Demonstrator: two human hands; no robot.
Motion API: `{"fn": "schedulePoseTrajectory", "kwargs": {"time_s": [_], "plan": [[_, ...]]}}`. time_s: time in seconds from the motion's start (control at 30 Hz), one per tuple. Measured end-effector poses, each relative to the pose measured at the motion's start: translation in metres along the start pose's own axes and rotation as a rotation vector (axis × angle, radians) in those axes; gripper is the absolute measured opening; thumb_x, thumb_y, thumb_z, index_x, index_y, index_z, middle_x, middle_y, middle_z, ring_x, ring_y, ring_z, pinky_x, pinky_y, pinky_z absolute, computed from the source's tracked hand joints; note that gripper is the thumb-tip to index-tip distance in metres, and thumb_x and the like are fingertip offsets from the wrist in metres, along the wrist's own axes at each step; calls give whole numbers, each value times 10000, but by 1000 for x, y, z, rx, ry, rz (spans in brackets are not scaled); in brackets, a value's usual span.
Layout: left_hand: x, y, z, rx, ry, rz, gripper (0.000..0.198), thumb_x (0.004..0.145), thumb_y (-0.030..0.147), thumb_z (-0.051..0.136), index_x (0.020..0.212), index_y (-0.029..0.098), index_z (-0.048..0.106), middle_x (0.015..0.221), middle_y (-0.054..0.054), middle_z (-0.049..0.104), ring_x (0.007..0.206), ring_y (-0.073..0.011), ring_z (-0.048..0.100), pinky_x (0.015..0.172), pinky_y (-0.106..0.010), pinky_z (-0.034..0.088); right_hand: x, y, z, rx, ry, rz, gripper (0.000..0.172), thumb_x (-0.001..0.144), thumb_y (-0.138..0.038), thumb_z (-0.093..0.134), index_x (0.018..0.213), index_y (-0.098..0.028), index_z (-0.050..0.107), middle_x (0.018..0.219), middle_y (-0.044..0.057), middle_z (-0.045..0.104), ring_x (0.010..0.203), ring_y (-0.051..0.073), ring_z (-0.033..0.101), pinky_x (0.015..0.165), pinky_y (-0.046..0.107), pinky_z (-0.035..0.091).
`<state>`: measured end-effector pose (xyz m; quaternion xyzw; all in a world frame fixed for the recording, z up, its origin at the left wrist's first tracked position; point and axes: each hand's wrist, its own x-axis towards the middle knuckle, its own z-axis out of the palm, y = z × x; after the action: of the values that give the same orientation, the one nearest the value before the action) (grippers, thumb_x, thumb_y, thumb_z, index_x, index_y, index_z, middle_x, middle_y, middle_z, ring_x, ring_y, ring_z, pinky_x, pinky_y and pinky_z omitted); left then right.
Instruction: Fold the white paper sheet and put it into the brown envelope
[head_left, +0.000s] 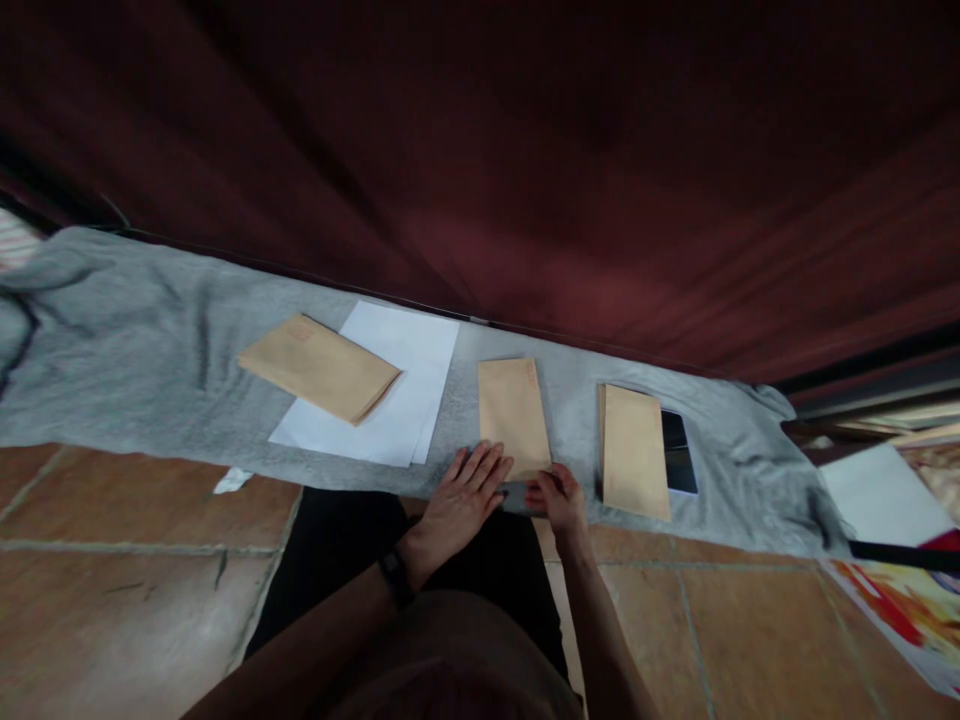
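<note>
A brown paper envelope [514,410] lies on the grey cloth right in front of me, with small red print near its top right corner. My left hand [466,492] rests flat across its lower left corner, fingers stretched out. At the lower right corner, my right hand [559,500] pinches the envelope's near edge between thumb and fingers. To the left, a stack of brown envelopes [322,368] lies at a slant over white paper sheets [405,345]. Another stack of envelopes [636,452] lies to the right, partly covering a dark phone-like device [678,455].
The grey cloth [165,340] covers a long, narrow surface below a dark red curtain [480,180]. A scrap of white paper [233,480] lies on the tiled floor [135,600] at left. A white sheet [885,495] and a colourful printed item [900,610] are at far right.
</note>
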<state>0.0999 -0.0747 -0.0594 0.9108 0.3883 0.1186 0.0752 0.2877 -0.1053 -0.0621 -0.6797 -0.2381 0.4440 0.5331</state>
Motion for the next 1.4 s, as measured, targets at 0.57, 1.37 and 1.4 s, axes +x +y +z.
{"fn": "schedulePoseTrajectory", "kwargs": {"time_s": [0.57, 1.37, 1.4], "plan": [[36, -12, -2, -57, -14, -30, 557, 1041, 476, 391, 1536, 223, 412, 1658, -119, 296, 1550, -259, 225, 1264, -509, 130, 5, -14, -13, -189, -57, 66, 321, 739, -459, 709, 931, -208, 651, 657, 11, 715, 438, 158, 577, 404, 274, 488], [43, -30, 1, -84, 180, -55, 647, 1041, 441, 388, 1593, 129, 261, 1633, -180, 328, 1510, -294, 326, 1210, -486, 332, 8, -11, -29, 12, 99, -124, 441, 780, -623, 670, 922, -217, 573, 617, -35, 663, 443, 134, 603, 417, 240, 521], [43, -32, 4, -74, 189, -42, 643, 1043, 434, 378, 1590, 116, 265, 1622, -186, 349, 1499, -300, 349, 1210, -500, 329, 9, -13, -35, 20, 123, -140, 442, 781, -623, 668, 928, -218, 572, 622, -34, 666, 441, 136, 604, 420, 246, 525]]}}
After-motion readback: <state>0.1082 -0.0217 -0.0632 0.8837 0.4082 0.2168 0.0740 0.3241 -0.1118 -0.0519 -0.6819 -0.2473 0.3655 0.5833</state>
